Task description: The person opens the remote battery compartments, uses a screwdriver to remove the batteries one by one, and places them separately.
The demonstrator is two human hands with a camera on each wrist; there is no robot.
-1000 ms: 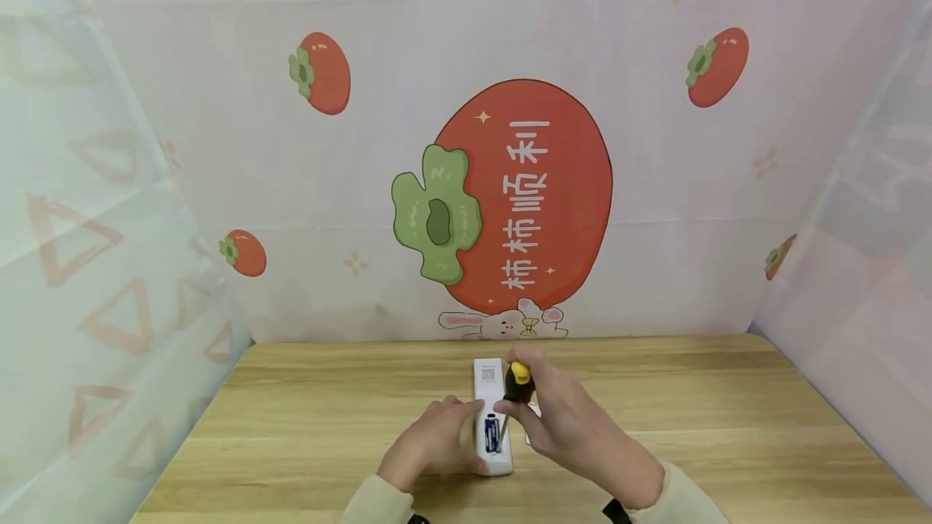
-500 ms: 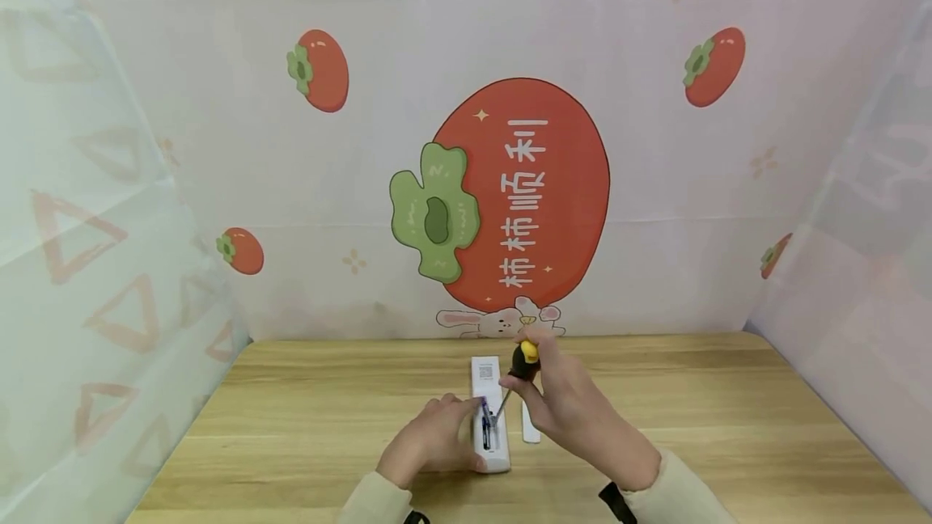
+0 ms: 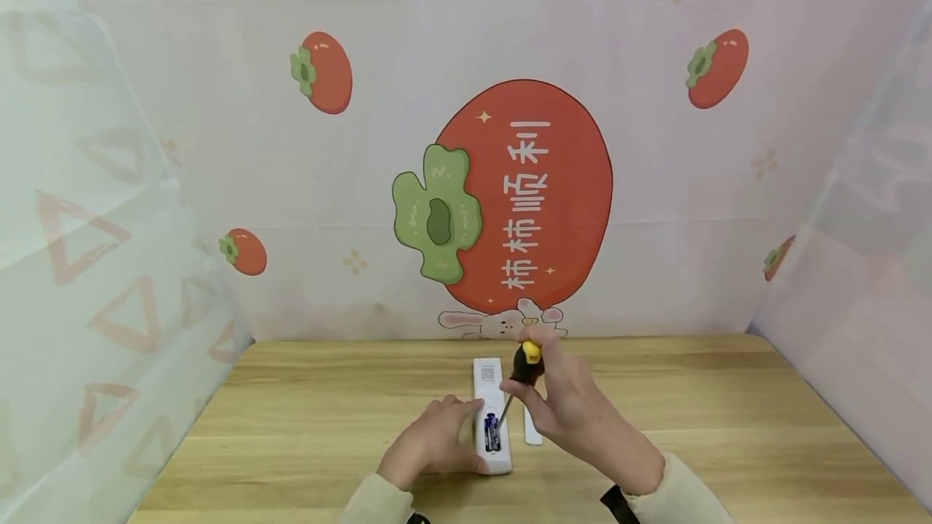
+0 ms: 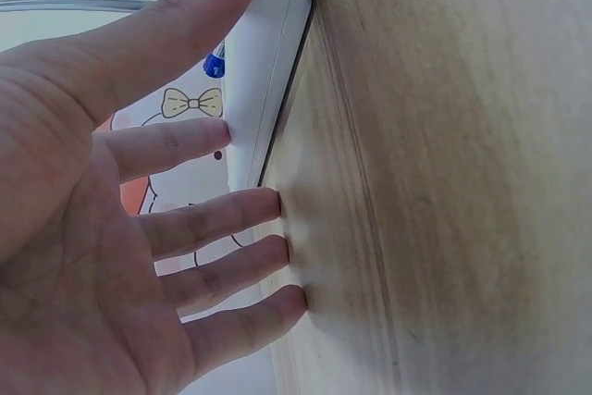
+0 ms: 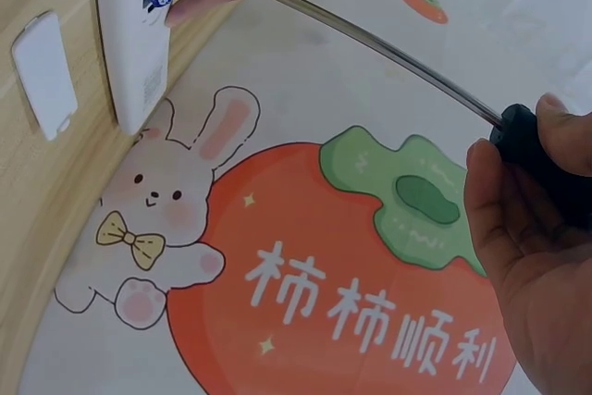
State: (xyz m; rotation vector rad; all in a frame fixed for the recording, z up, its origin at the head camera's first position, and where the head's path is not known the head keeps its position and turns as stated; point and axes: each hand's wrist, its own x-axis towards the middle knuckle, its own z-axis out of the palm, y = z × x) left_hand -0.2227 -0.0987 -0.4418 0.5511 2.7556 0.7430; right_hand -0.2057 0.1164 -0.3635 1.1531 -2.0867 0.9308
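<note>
A white remote control (image 3: 489, 390) lies back up on the table, its battery compartment uncovered. Blue batteries (image 3: 491, 433) show in the compartment; one blue battery end (image 4: 214, 64) sticks up past the remote's edge in the left wrist view. My left hand (image 3: 439, 437) touches the remote's left side with thumb and index finger, fingers nearly straight; the other fingertips rest on the wood. My right hand (image 3: 571, 411) grips the black and yellow handle of a screwdriver (image 5: 370, 41). Its shaft slants down to the batteries; exact tip contact is hard to tell.
A white battery cover (image 5: 46, 71) lies on the table just right of the remote, partly behind the right hand in the head view. The wooden table (image 3: 328, 395) ends at a printed cloth backdrop (image 3: 641, 281), with cloth sides left and right.
The screwdriver has risen and tilted, its handle moving up and right. Half a second ago a battery stood tilted out of the compartment; now it sits lower. The left hand stays put.
</note>
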